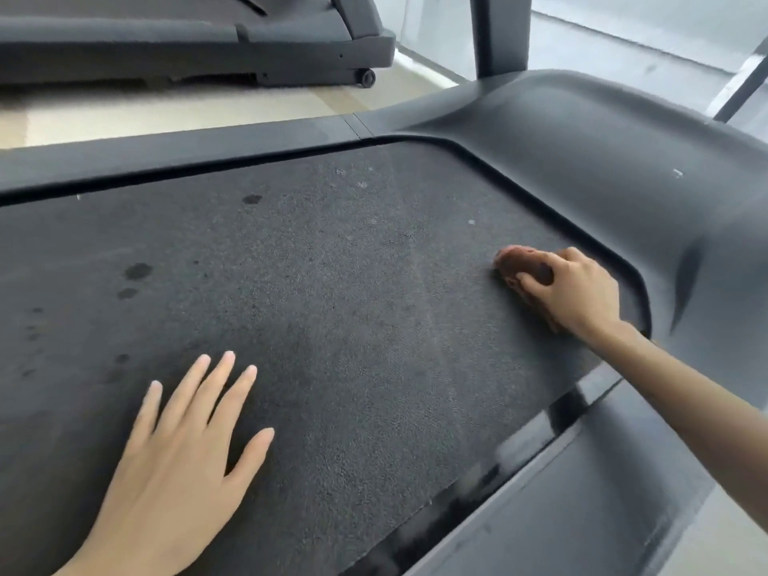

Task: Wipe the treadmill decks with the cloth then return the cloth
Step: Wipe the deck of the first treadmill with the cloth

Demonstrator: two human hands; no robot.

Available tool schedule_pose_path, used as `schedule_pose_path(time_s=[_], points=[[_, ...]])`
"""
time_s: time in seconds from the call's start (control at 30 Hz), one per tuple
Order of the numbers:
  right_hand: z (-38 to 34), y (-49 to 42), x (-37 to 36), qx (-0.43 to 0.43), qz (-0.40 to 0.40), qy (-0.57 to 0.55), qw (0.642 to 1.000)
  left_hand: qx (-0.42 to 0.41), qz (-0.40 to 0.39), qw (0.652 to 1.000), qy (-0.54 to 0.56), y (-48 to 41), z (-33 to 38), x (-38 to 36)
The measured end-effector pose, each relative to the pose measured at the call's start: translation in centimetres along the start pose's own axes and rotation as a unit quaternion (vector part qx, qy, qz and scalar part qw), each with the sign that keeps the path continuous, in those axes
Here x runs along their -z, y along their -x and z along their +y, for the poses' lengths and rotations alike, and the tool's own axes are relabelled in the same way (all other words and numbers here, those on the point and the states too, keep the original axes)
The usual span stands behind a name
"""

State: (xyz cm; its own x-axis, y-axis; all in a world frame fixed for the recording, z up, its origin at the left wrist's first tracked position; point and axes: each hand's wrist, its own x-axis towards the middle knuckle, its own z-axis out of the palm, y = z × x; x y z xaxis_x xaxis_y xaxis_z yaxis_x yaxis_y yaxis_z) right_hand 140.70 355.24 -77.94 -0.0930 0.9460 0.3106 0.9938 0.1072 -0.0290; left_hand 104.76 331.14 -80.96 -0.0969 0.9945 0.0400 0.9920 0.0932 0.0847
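- Fingers [530,280] of the right hand [577,295] are curled round a small, bunched reddish-brown cloth [517,259] and press it down on the deck [332,305].
- The cloth lies on the far right part of the deck, near the curved edge of the black motor cover [602,139].
- The left hand [183,463] lies palm down on the near left part of the deck, its fingers straight and spread apart, holding nothing.
- The two hands are well apart.
- The deck is dark grey and rough, with several darker spots [137,271] toward its left side and a few pale specks near its far edge.
- A black rail [166,155] runs along the far side of the deck.
- Beyond the rail is pale floor [208,112], then a second treadmill [208,43] with a small wheel at its corner.
- A dark post [498,31] rises behind the motor cover.
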Motion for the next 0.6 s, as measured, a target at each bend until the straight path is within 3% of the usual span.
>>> schedule_pose_path(time_s=[0.1, 0.33, 0.53, 0.6], points=[[-6.1, 0.6, -0.6, 0.021, 0.011, 0.0, 1.0, 0.002, -0.014, 1.0, 0.008, 0.7, 0.2, -0.2], [-21.8, 9.5, 1.2, 0.269, 0.049, -0.062, 0.96, -0.003, 0.016, 1.0, 0.008, 1.3, -0.6, -0.2], [-17.5, 11.7, 1.8, 0.373, 0.049, -0.13, 0.917, 0.019, -0.016, 1.0, -0.011, 6.1, -4.5, 1.0], [-15.4, 10.5, 1.5, 0.346, 0.039, -0.124, 0.929, 0.039, -0.027, 0.999, -0.012, 7.6, -6.1, 1.6]])
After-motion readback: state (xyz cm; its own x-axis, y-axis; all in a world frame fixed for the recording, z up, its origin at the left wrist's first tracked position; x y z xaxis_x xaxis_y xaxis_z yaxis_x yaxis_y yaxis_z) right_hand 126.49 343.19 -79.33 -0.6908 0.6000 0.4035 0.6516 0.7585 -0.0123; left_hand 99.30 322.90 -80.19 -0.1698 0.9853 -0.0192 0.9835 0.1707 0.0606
